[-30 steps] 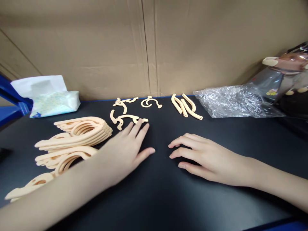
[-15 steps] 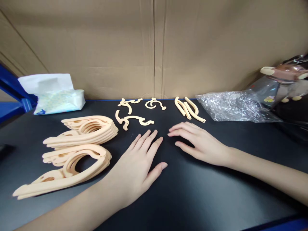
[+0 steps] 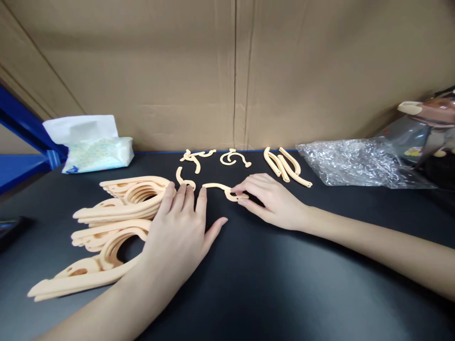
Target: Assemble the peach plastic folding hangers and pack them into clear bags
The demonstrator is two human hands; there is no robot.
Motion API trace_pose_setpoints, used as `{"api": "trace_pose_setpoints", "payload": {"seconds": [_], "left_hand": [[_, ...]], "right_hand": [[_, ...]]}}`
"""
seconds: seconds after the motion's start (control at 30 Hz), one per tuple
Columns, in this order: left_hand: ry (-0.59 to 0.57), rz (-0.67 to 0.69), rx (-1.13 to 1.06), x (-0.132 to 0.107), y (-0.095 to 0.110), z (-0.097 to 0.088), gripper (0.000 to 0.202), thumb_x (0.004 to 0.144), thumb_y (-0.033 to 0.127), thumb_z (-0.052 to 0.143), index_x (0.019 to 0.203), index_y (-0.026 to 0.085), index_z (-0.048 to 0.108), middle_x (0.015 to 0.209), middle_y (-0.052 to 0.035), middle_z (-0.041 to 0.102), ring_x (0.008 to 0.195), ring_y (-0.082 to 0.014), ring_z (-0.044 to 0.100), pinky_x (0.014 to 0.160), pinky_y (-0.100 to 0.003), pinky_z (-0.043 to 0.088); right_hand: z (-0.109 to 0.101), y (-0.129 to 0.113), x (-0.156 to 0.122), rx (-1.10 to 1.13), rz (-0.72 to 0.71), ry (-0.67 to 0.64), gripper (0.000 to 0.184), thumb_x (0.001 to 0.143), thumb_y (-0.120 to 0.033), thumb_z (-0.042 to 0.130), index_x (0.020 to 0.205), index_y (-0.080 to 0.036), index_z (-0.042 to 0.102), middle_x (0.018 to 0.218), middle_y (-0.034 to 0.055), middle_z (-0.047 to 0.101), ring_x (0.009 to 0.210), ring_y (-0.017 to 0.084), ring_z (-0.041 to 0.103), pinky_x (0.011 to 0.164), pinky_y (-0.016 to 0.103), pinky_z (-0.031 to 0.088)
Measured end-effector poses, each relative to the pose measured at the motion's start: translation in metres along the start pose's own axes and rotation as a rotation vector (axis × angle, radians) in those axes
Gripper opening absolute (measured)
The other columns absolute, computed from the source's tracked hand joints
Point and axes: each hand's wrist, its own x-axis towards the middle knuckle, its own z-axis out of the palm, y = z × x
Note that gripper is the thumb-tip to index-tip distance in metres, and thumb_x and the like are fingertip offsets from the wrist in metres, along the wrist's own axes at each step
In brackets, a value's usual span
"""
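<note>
My right hand point(image 3: 272, 201) pinches the right end of a curved beige plastic hanger part point(image 3: 216, 186) between thumb and fingers. This part lies on the black tabletop, its thin left arm reaching towards my left hand point(image 3: 179, 222). The left hand is open and palm down, fingers stretched forward and thumb apart. Its fingertips partly cover another curved beige piece point(image 3: 181, 175); whether they touch it I cannot tell. Beside and partly under the left hand are two stacks of beige folded hangers, a far stack point(image 3: 121, 208) and a near stack point(image 3: 85, 279).
Along the back edge lie small curved parts point(image 3: 197, 155), a hook-shaped part point(image 3: 245, 160) and several thin bars point(image 3: 284, 166). A tissue pack point(image 3: 99, 151) stands back left. Clear plastic bags point(image 3: 355, 163) lie at the right. Behind rises a cardboard wall point(image 3: 170, 71).
My right hand has moved left and closed on the end of the curved hanger part. My left hand has shifted left, over the hanger stacks' edge and the other curved piece.
</note>
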Motion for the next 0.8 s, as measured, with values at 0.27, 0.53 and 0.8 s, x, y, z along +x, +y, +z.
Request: {"api": "trace_pose_setpoints", "payload": {"seconds": [0.27,0.53,0.8], "left_hand": [[0.091,0.087,-0.048,0.001,0.008,-0.007,0.048,0.091,0.028,0.046,0.118,-0.007,0.064,0.105,-0.0269,0.072,0.091,-0.0393,0.07,0.086,-0.053,0.053],[0.078,0.204,-0.28,-0.003,0.025,-0.024,0.044,0.096,0.027,0.038,0.126,0.005,0.063,0.108,-0.0151,0.072,0.097,-0.0312,0.068,0.088,-0.048,0.052],[0.049,0.231,-0.36,-0.007,0.024,-0.016,0.056,0.097,0.045,0.042,0.133,0.003,0.053,0.136,-0.0233,0.058,0.121,-0.0395,0.058,0.09,-0.052,0.054]], "right_hand": [[-0.001,0.022,0.002,-0.241,0.188,0.084,0.043,0.101,-0.034,0.047,0.133,-0.007,0.053,0.14,0.0146,0.055,0.129,0.028,0.049,0.11,0.046,0.036],[-0.008,0.038,0.006,-0.533,0.135,-0.042,0.042,0.102,-0.038,0.043,0.112,-0.007,0.069,0.113,0.0137,0.069,0.107,0.03,0.06,0.1,0.046,0.039],[-0.008,-0.007,0.001,-0.22,0.031,0.022,0.044,0.104,-0.029,0.034,0.078,-0.012,0.066,0.072,0.003,0.061,0.064,0.015,0.055,0.063,0.029,0.04]]}}
